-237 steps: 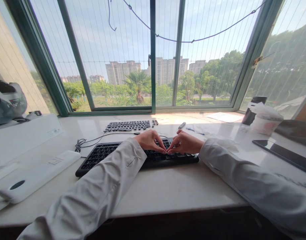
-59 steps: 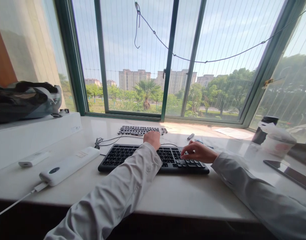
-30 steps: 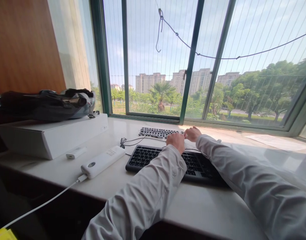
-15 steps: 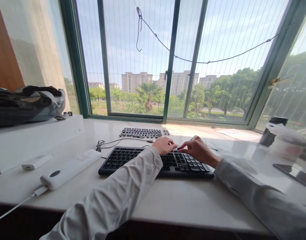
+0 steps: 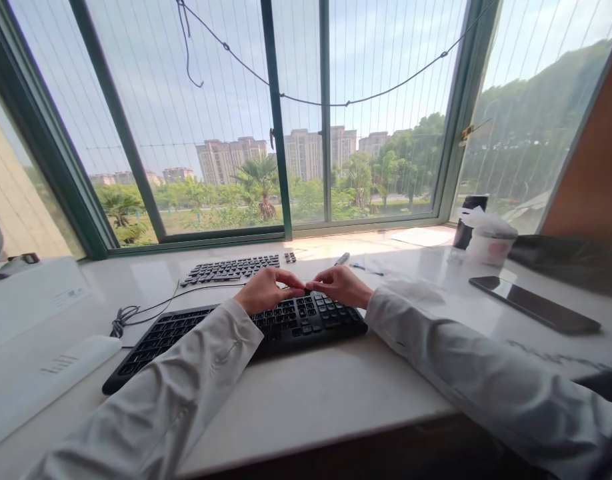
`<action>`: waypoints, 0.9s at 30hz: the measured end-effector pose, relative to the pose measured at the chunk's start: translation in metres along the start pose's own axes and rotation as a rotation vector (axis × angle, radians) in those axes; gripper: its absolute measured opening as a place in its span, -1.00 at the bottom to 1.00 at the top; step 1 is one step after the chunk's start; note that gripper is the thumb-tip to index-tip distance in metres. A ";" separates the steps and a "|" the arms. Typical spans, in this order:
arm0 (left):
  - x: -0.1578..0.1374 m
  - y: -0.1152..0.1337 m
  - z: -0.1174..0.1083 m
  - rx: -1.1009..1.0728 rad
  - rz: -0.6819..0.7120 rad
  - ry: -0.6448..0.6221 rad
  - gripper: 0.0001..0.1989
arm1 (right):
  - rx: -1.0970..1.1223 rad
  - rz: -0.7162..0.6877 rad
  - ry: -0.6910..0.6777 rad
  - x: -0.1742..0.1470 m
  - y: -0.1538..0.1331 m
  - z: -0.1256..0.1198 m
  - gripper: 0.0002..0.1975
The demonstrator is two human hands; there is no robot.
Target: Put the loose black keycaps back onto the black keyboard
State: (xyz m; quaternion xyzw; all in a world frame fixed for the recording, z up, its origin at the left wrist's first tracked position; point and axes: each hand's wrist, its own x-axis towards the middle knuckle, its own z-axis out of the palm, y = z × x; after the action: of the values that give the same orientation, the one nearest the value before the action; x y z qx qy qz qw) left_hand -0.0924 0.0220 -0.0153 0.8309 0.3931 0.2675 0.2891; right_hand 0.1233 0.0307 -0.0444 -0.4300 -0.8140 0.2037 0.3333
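A black keyboard [image 5: 306,328] lies at a slant on the white counter; its left part shows open key sockets, while keys sit on its right-hand number pad. Over the upper right of the keyboard, my left hand [image 5: 267,289] and my right hand [image 5: 342,285] meet fingertip to fingertip. Both are closed in a pinch around a small black keycap [image 5: 307,291], mostly covered by the fingers. Behind the keyboard, loose black keycaps [image 5: 231,269] are laid out in rows, with a small cluster apart at their right end.
A coiled black cable [image 5: 121,321] lies left of the keyboard, near a long white device [image 5: 61,367] and a white box [image 5: 31,300]. To the right are a phone [image 5: 533,305], a plastic-wrapped cup [image 5: 491,243], a dark bottle [image 5: 469,220] and a thin blue-tipped tool [image 5: 367,269].
My view has swung to the right, so everything appears further left. Both hands stay together over the keyboard, still pinching, with the fingertips a little closer.
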 end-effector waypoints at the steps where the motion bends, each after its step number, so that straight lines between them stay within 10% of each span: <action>1: 0.000 0.000 0.001 0.006 0.003 0.013 -0.63 | 0.029 0.009 -0.013 0.000 0.000 0.000 -0.42; 27: 0.001 0.004 -0.008 -0.211 0.086 0.031 -0.57 | 0.119 -0.043 0.160 -0.007 -0.010 0.007 -0.49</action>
State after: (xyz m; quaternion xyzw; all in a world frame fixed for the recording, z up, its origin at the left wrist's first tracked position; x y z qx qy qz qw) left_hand -0.0955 0.0225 -0.0072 0.8077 0.3311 0.3325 0.3569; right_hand 0.1151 0.0186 -0.0457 -0.4070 -0.7802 0.2093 0.4264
